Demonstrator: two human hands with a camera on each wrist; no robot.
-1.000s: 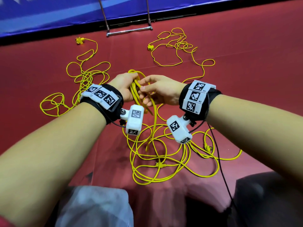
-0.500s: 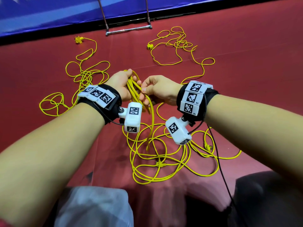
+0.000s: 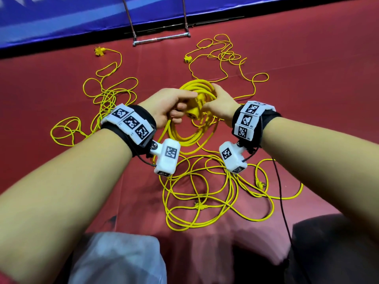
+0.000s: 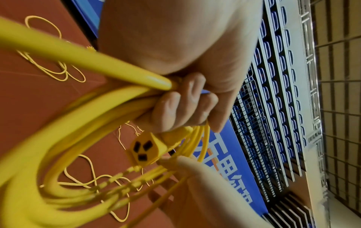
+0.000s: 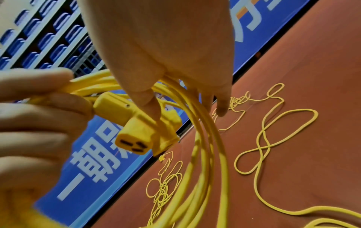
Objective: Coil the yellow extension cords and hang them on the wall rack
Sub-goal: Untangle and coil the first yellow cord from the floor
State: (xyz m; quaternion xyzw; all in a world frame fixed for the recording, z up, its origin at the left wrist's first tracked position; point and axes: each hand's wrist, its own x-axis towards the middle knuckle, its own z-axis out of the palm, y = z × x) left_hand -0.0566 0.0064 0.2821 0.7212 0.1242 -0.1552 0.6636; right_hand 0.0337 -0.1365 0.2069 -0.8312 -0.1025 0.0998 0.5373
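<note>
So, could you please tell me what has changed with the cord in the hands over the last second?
The bunched strands have opened into a round coil, and its socket end now shows between the hands. The left hand still grips the coil; the right hand still holds its other side. Loose cords on the floor lie unchanged.

Red floor mat, blue banner, perhaps blue stadium seats beyond.
</note>
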